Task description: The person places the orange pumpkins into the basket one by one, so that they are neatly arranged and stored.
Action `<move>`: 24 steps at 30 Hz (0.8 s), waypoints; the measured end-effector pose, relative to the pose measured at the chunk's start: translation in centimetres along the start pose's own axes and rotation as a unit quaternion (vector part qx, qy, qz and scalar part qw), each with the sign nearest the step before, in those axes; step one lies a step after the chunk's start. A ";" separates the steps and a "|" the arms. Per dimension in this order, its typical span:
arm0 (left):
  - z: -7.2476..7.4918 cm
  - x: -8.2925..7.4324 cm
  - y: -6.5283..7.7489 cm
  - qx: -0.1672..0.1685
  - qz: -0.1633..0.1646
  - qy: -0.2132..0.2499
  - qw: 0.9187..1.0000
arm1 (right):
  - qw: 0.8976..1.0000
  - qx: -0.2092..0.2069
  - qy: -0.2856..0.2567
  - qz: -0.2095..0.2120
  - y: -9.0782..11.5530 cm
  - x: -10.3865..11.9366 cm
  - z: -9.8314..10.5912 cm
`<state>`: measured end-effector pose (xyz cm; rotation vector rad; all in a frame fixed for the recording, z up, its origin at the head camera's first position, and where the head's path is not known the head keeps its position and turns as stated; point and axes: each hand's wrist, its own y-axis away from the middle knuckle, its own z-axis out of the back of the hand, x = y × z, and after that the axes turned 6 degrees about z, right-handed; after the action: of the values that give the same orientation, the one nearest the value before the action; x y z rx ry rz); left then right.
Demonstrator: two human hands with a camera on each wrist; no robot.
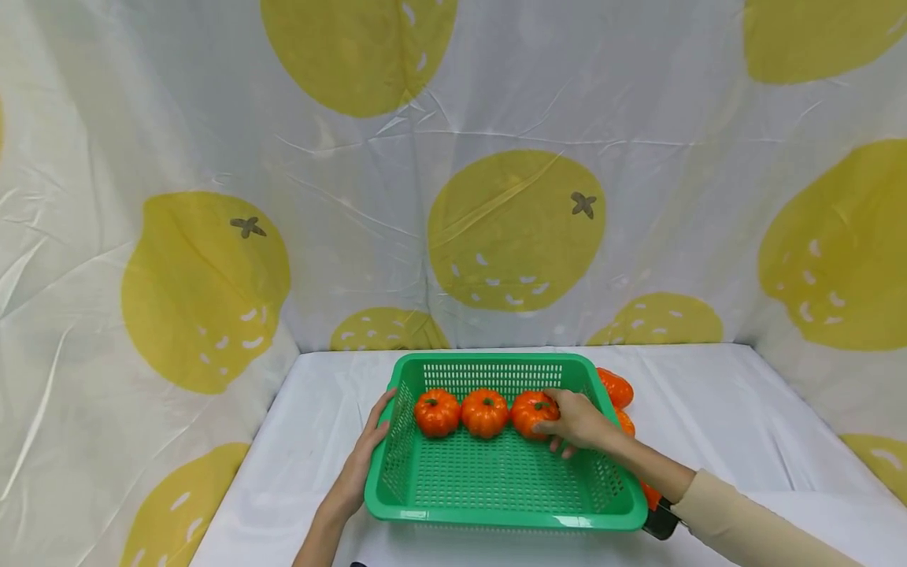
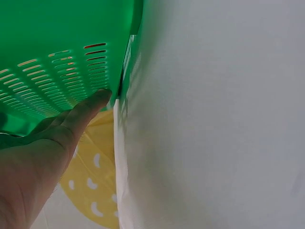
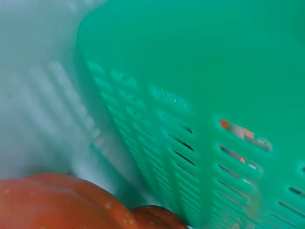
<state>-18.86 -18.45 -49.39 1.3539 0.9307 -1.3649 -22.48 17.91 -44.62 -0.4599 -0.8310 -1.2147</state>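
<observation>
We see lemon-print cloth (image 1: pixel 354 181) behind a white table (image 1: pixel 708 417). The right hand (image 1: pixel 575 420) pinches the rightmost pumpkin (image 1: pixel 528 415) inside the green basket (image 1: pixel 496 518), near the middle pumpkin (image 1: pixel 485 414); the left hand (image 1: pixel 361 454) lies, fingers extended, against the basket's left side. We judge a slack pinch could let the round fruit roll into its neighbour.

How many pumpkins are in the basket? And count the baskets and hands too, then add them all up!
Pumpkins in the basket: 3
Baskets: 1
Left hand and right hand: 2
Total: 6
Orange things outside are too hidden to count.
</observation>
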 end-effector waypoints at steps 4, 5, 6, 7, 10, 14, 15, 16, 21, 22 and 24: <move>-0.1 0.0 0.0 0.000 -0.004 -0.006 1.000 | 1.000 -0.005 0.004 0.008 0.2 0.0 0.0; -0.1 0.0 0.0 0.000 -0.005 -0.007 1.000 | 1.000 -0.007 0.004 0.009 0.2 0.0 0.0; -0.1 0.0 0.0 0.000 -0.006 -0.008 1.000 | 1.000 -0.008 0.006 0.014 0.3 0.0 0.0; -0.1 0.0 0.0 0.000 -0.006 -0.008 1.000 | 1.000 -0.011 0.006 0.017 0.3 0.0 0.0; -0.2 0.0 0.0 0.001 -0.005 -0.007 1.000 | 1.000 -0.015 0.008 0.022 0.3 0.0 -0.1; -0.1 0.1 0.0 0.002 -0.007 -0.006 1.000 | 1.000 -0.019 0.008 0.022 0.2 -0.2 -0.2; -0.1 0.1 0.0 0.000 -0.008 -0.005 1.000 | 0.999 -0.021 0.012 0.024 0.2 -0.2 -0.3; -0.1 0.1 0.0 -0.001 -0.008 -0.005 1.000 | 0.999 -0.024 0.020 0.025 0.2 -0.1 -0.3; 0.1 0.1 0.0 -0.001 -0.001 -0.001 1.000 | 0.989 -0.074 0.100 0.077 0.8 0.7 0.8; 0.1 0.1 0.0 0.001 0.000 0.001 1.000 | 0.986 -0.086 0.112 0.089 1.1 1.0 1.4; 0.1 0.0 0.1 0.001 0.002 0.004 1.000 | 0.979 -0.113 0.123 0.116 1.6 1.3 2.8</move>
<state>-18.80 -18.55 -49.40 1.3631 0.9319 -1.3597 -21.69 19.55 -41.70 -0.5613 -0.4171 -1.1253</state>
